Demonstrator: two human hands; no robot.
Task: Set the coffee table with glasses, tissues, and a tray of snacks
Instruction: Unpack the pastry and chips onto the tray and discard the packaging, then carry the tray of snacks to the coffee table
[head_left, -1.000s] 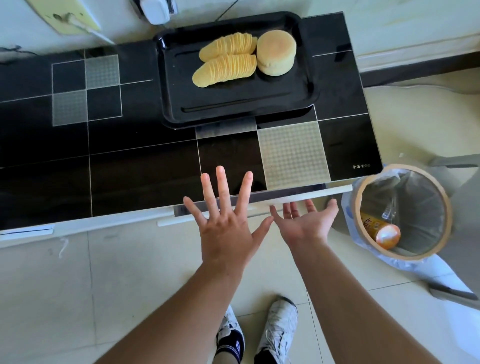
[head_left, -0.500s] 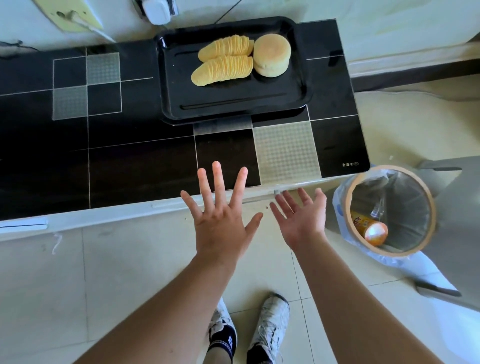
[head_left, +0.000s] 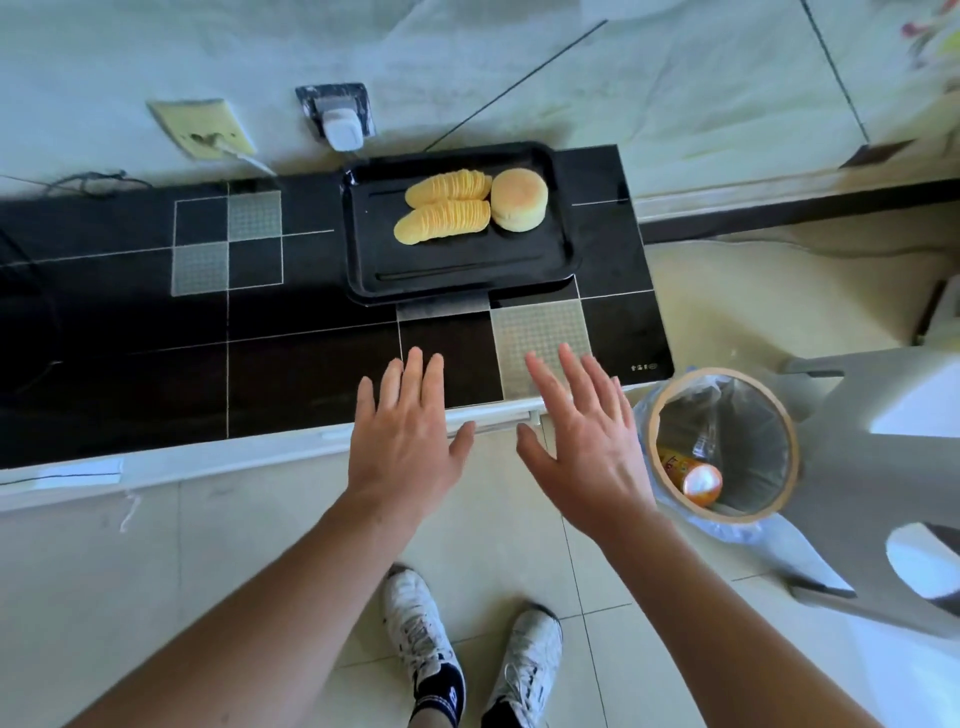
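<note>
Both hands were held out flat, backs up, over the near edge of the black tiled surface (head_left: 291, 374): the left hand (head_left: 405, 441) and the right hand (head_left: 587, 447) had their fingers straight and spread, holding nothing, thumbs pointing toward each other with a gap between them. The black tray (head_left: 363, 260) sat at the far side of the surface, well apart from the hands, near the wall. On it lay two rows of stacked potato chips (head_left: 444, 208), one behind the other, with a round bun (head_left: 519, 200) touching their right ends. On the floor just right of the surface stood a waste bin (head_left: 670, 410) lined with a clear bag, an orange can (head_left: 693, 480) lying inside. A white plug adapter (head_left: 341, 124) sat in the wall socket behind the tray. White sneakers (head_left: 423, 636) showed below on the tiled floor.
</note>
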